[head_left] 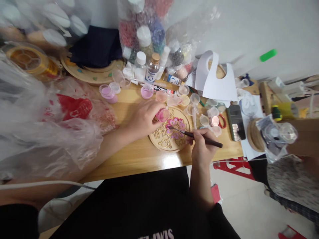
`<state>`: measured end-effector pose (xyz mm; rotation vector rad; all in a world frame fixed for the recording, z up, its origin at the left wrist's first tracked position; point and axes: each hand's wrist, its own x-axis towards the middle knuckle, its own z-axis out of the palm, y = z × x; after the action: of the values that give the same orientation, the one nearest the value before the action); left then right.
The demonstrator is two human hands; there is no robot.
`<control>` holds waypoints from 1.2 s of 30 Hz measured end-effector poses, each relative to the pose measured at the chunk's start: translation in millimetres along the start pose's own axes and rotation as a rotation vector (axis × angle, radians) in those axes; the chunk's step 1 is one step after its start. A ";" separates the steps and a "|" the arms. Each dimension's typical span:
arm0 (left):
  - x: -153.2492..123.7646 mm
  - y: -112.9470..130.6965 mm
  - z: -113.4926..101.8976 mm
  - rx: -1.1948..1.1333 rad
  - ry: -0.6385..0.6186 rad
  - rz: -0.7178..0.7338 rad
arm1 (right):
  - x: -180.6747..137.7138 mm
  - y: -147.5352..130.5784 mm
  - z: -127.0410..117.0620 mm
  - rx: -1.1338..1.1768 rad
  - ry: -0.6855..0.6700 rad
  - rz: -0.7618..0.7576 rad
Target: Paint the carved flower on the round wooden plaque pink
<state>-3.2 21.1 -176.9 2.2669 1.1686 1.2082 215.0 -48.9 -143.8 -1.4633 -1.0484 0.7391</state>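
Note:
A small clear cup of pink paint [163, 115] is pinched in the fingers of my left hand [148, 118], tilted over a round wooden board [159, 145]. Gold raised outlines form a flower pattern on the board, and the flower [177, 127] in the middle is filled with pink and purple. My right hand [203, 144] grips a dark-handled tool [210, 142], its thin metal tip resting at or just above the left petals. Whether the tip is a brush or a small spatula I cannot make out.
Several small plastic cups [195, 98] and glue bottles [152, 68] crowd the back of the wooden table [129, 156]. Plastic bags [50, 132] lie at the left. A phone-like dark device [236, 122] and a thread spool [256, 134] sit at the right. Another person's patterned clothing [294, 182] shows at far right.

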 end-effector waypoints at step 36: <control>0.2 -1.8 -1.8 -0.002 0.003 0.014 | -0.7 -5.4 -2.4 -0.004 -0.042 -0.001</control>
<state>-5.5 22.2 -176.8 2.2764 1.1535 1.2177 215.7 -50.6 -138.2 -1.4563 -1.0827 0.7701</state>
